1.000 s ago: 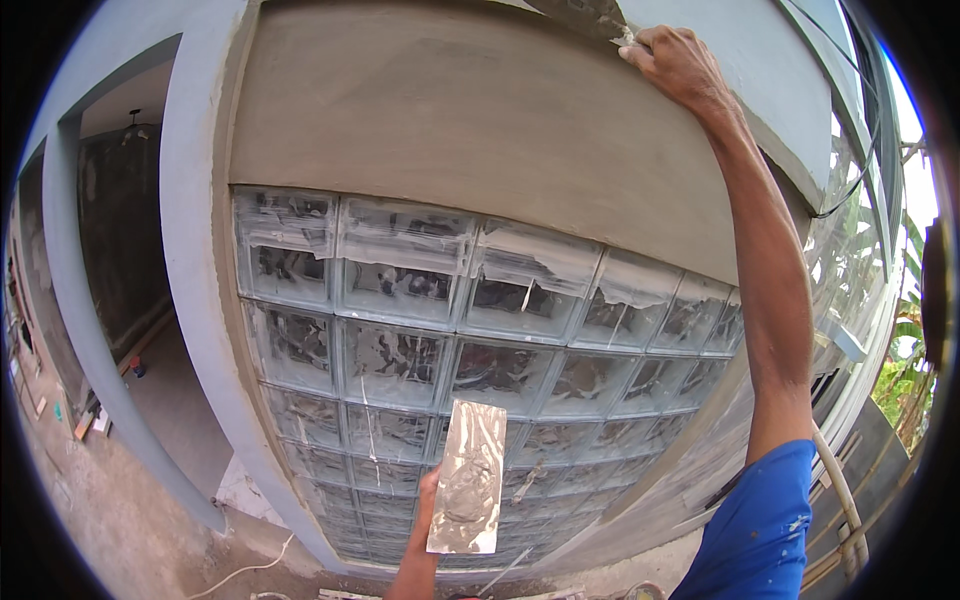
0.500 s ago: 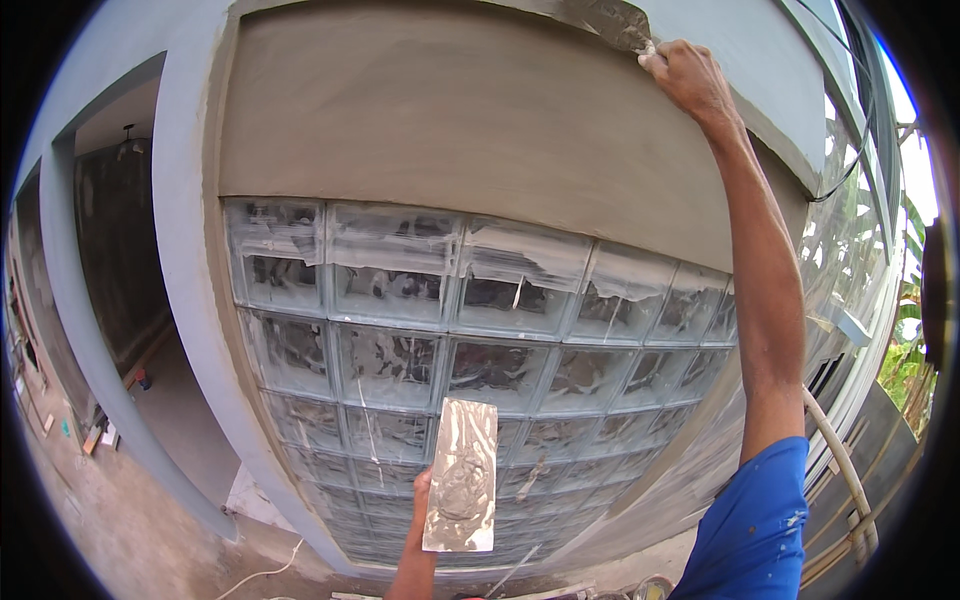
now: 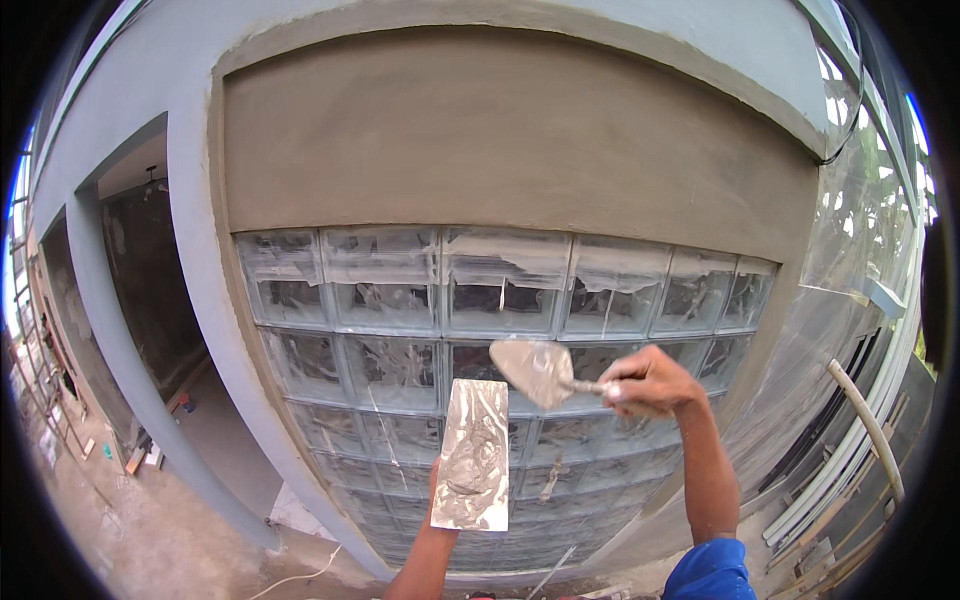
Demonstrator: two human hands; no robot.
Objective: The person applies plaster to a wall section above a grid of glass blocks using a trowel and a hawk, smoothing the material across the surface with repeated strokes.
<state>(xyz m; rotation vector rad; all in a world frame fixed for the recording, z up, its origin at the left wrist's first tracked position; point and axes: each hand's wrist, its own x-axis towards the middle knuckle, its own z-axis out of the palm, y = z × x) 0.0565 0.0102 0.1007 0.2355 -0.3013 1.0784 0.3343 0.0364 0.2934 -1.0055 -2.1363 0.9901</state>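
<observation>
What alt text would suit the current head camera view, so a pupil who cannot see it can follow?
A person's right hand holds a pointed trowel, above and right of a rectangular board smeared with grey mix, held in the left hand. Behind them is a glass-block wall streaked with white, below a smooth grey-brown panel.

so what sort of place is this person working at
Probably a building site, outside a building still being finished: a pointed trowel and a mortar-smeared board are in use before a smeared glass-block wall, with bare grey-brown plaster above it.
</observation>
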